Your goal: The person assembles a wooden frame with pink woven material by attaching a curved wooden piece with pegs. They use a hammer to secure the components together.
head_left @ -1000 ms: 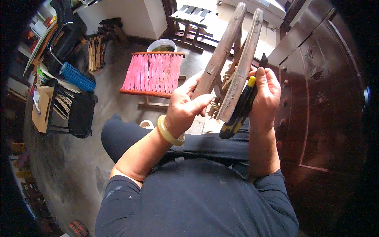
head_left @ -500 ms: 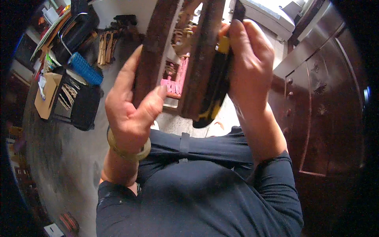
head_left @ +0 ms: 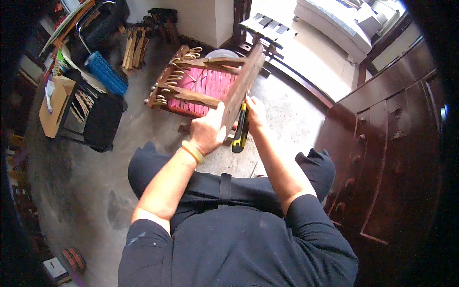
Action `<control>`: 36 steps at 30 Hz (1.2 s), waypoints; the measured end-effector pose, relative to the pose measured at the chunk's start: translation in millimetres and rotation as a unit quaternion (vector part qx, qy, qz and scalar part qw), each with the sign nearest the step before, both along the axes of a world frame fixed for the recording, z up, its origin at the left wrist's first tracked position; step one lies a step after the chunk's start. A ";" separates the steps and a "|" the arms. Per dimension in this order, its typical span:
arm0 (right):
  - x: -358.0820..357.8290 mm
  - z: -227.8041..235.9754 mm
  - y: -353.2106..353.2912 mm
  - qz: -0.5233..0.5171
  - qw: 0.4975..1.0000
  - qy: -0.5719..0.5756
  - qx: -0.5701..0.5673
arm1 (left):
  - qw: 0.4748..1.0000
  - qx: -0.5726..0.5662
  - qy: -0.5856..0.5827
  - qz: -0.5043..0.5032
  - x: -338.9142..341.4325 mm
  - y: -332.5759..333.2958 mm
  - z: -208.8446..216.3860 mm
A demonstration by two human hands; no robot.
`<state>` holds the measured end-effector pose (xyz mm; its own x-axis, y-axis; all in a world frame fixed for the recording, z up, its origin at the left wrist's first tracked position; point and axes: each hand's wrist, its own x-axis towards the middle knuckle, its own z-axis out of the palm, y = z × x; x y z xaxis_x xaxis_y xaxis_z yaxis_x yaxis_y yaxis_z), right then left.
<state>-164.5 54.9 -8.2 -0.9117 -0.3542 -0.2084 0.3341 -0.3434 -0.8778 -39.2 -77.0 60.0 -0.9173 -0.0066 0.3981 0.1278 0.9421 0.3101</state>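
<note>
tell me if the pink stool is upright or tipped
Upright: the pink stool shows its strapped seat facing up, seen through the wooden frame in the left hand.

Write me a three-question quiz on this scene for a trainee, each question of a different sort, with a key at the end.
1. True or false: the yellow-and-black tool is in the person's right hand.

2. Choose one: what colour are the seat strips of the stool seen through the wooden frame?
a) blue
b) pink
c) green

3. Short answer: which hand grips the wooden frame and has the pale yellow bangle at its wrist?

Key:
1. True.
2. b) pink.
3. The left hand.
</note>
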 end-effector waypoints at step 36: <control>47.4 -125.6 53.5 0.020 0.998 -0.062 0.007 | 0.986 0.162 0.032 0.002 31.1 23.0 -61.1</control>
